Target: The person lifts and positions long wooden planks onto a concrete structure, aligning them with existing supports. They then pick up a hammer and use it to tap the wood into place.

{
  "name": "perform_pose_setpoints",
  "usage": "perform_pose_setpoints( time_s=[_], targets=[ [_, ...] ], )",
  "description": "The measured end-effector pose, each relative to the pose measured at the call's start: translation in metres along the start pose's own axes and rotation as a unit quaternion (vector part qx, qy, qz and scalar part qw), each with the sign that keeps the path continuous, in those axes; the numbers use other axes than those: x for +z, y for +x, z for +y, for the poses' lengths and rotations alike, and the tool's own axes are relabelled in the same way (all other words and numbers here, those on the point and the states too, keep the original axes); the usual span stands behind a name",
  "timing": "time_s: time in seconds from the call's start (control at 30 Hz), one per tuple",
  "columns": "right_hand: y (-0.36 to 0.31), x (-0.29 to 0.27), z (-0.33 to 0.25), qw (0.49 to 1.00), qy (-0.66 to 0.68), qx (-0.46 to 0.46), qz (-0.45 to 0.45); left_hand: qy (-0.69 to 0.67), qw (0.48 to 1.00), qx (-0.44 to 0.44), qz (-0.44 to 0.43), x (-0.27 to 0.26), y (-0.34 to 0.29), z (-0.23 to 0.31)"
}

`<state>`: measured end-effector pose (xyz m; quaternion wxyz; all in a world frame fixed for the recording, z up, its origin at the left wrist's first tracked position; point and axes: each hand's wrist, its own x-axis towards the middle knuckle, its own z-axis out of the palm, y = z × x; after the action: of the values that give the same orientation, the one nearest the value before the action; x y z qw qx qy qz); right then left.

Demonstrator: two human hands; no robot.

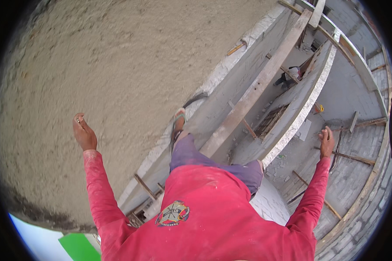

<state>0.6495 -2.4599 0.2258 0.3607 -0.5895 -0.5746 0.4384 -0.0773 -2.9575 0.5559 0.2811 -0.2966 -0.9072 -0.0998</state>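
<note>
My left hand point(85, 134) is raised beside a rough, grey-brown plastered wall point(104, 61). Its fingers are loosely bent, the thumb stands apart, and no object shows in it. I cannot tell whether it touches the plaster. Out to the other side, my right hand point(326, 142) hangs in the air above a lower floor area, fingers slightly curled and nothing visible in them. My sandalled foot point(179, 115) stands on a narrow pale ledge point(211, 80) along the foot of the plaster. The other foot is hidden.
A long wooden plank point(257, 87) runs beside the ledge. Further right, a block wall's pale top edge point(315, 93) curves past. Far below are another person point(292, 75), rubble and timber props point(357, 158). A wooden-handled tool point(236, 48) and a dark hose point(195, 99) lie on the ledge.
</note>
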Motion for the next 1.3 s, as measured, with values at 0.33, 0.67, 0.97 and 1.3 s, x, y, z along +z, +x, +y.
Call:
perform_pose_setpoints(
  time_s=[0.33, 0.67, 0.97, 1.3],
  targets=[
    [-0.189, 0.394, 0.033, 0.935, -0.225, 0.129, -0.243, 0.154, 0.917, 0.345, 0.128, 0.122, 0.157, 0.004],
    [-0.13, 0.529, 0.041, 0.911, -0.168, 0.101, -0.363, 0.332, 0.887, 0.304, 0.104, 0.169, 0.172, -0.024],
    [-0.115, 0.476, 0.05, 0.887, -0.244, 0.148, -0.363, 0.51, 0.831, 0.13, -0.181, 0.167, 0.175, 0.002],
    [-0.142, 0.583, 0.096, 0.863, -0.244, 0.142, -0.42, 0.453, 0.849, 0.273, 0.029, 0.182, 0.163, -0.019]
  ],
)
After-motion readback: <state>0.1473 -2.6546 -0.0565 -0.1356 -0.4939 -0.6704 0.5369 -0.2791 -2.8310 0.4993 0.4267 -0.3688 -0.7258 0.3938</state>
